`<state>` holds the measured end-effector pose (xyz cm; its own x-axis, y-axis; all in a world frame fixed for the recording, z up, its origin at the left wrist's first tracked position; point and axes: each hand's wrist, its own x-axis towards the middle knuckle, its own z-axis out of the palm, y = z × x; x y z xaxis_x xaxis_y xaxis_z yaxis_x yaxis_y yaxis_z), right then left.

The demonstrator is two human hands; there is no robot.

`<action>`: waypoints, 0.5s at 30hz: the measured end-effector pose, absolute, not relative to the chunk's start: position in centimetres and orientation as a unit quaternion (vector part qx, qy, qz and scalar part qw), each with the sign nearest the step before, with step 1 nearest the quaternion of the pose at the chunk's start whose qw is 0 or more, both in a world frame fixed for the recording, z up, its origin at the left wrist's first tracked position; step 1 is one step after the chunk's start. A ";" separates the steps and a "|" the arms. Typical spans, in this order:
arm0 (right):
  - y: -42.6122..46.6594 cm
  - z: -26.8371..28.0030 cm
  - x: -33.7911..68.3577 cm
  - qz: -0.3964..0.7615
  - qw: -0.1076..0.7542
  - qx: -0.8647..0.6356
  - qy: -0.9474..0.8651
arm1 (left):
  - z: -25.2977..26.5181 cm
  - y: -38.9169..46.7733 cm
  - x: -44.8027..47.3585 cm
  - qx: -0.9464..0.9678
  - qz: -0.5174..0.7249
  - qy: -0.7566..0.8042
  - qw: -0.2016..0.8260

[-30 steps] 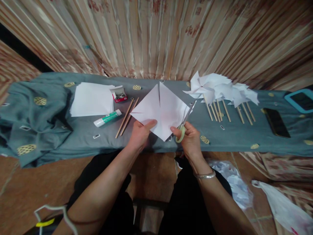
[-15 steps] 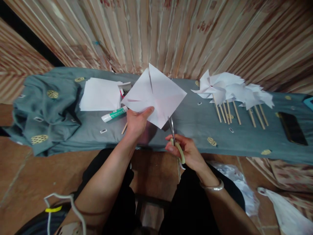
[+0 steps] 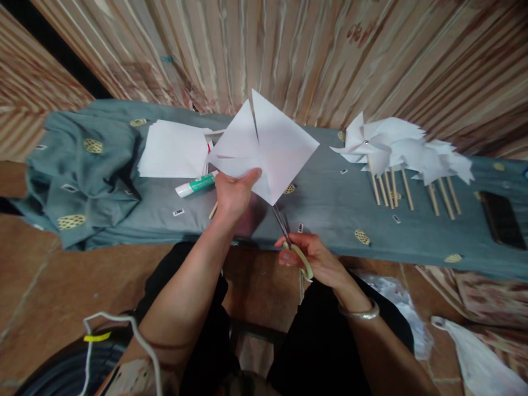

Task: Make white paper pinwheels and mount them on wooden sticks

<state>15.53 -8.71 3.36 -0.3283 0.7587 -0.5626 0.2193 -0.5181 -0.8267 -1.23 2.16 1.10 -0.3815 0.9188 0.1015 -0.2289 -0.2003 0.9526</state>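
Observation:
My left hand (image 3: 236, 192) pinches a square sheet of white paper (image 3: 284, 144) near its middle, thumb on top. Slits run inward from the sheet's far corner and its left corner. My right hand (image 3: 307, 256) is wrapped round the pale-green handles of a pair of scissors (image 3: 282, 223). Their blades point up at the sheet's near corner, where the tips meet or pass under the paper; I cannot tell which. A green and white glue stick (image 3: 196, 185) lies just left of my left hand, beside a stack of white paper (image 3: 175, 149).
Several white paper pinwheels (image 3: 383, 144) on wooden sticks lie to the right on the grey-green cloth (image 3: 325, 212). Beyond them is a black phone (image 3: 501, 220). Bunched cloth (image 3: 82, 176) fills the left end. A pleated curtain (image 3: 264, 49) hangs behind. White plastic bags lie on the floor at right.
The scissors have moved from the sheet's near right edge to its near corner, swinging slightly left and down. The left hand keeps hold of the paper. The view has shifted slightly.

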 end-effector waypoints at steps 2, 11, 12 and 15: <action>-8.6 3.4 15.5 0.683 0.200 -0.549 -0.438 | 1.1 2.2 -1.1 0.357 0.684 0.472 0.426; -8.3 3.1 15.2 0.699 0.237 -0.521 -0.429 | 0.9 1.9 -0.7 0.358 0.676 0.470 0.441; -8.2 3.1 15.1 0.698 0.243 -0.516 -0.434 | 0.7 1.8 -0.6 0.365 0.671 0.469 0.442; -8.0 3.2 14.9 0.686 0.260 -0.505 -0.455 | 0.3 1.6 -0.3 0.387 0.669 0.456 0.441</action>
<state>14.94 -8.05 3.21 -0.3537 0.8165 -0.4563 0.1024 -0.4511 -0.8866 -0.31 1.61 0.35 -0.3117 0.9431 0.1160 -0.2376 -0.1956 0.9515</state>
